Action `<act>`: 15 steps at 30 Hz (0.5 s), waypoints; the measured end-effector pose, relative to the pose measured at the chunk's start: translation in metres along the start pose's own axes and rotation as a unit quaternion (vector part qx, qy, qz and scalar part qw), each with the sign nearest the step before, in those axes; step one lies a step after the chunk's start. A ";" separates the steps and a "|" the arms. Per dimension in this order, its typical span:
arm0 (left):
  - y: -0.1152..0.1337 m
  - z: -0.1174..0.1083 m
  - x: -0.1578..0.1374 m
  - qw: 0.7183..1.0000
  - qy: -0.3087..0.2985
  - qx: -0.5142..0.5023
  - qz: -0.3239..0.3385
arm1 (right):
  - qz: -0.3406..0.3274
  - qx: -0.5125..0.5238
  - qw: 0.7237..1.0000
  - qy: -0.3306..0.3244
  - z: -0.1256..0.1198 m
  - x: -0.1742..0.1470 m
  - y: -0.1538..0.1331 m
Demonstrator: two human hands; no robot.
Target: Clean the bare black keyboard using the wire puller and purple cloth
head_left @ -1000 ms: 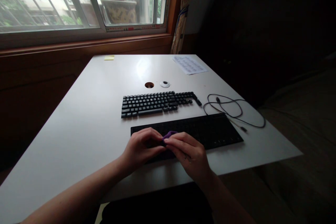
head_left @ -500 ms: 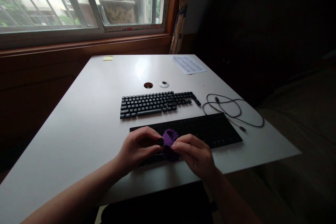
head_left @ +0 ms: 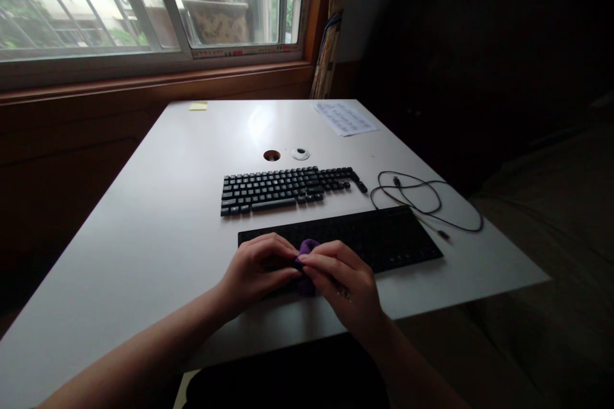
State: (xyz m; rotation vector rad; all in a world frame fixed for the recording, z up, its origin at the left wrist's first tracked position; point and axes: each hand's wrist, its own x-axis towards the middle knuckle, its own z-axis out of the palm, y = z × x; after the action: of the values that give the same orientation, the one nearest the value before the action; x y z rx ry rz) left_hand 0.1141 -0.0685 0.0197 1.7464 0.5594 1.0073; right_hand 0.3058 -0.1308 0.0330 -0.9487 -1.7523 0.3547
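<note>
Over the black keyboard base (head_left: 403, 236), both hands meet at a small purple cloth (head_left: 307, 246). My right hand (head_left: 345, 278) pinches the cloth between thumb and fingers. My left hand (head_left: 256, 268) is closed, fingertips against the cloth, on a small dark keycap that is now almost wholly hidden by the fingers and cloth. Beyond the base, black keycaps (head_left: 268, 188) lie in keyboard order on the white table (head_left: 144, 236). The base shows no keycaps where I can see it.
A black cable (head_left: 434, 201) with its plug lies coiled at the right. Toward the back are a round table hole (head_left: 272, 155), its white cover (head_left: 300, 154), printed sheets (head_left: 346, 119) and a yellow sticky note (head_left: 198, 105). A window stands behind the table.
My right hand has moved left with the purple cloth, up against the left fingertips. The dark keycap, visible before in my left hand, is now covered. The cloth is more bunched.
</note>
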 end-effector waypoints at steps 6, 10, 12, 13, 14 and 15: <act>-0.001 0.001 0.001 0.999 0.000 -0.025 -0.025 | -0.036 -0.003 0.999 -0.017 -0.002 -0.002 0.009; -0.001 0.002 -0.001 0.998 0.000 -0.046 -0.038 | -0.057 -0.002 0.998 -0.024 -0.004 -0.004 0.016; -0.001 0.002 -0.002 0.998 -0.003 -0.053 -0.036 | -0.071 -0.005 0.997 -0.018 -0.005 -0.006 0.018; -0.002 0.003 -0.002 0.998 -0.005 -0.057 -0.035 | -0.078 -0.008 0.997 -0.016 -0.005 -0.007 0.018; -0.002 0.003 -0.002 0.997 -0.005 -0.062 -0.033 | -0.083 -0.010 0.996 -0.013 -0.005 -0.008 0.019; -0.002 0.003 -0.002 0.997 -0.005 -0.066 -0.031 | -0.089 -0.014 0.996 -0.011 -0.005 -0.008 0.019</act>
State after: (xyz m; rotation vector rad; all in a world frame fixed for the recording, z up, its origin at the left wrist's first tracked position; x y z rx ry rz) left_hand 0.1156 -0.0707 0.0165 1.6071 0.5260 0.9687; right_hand 0.3196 -0.1257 0.0172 -0.8029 -1.8507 0.2273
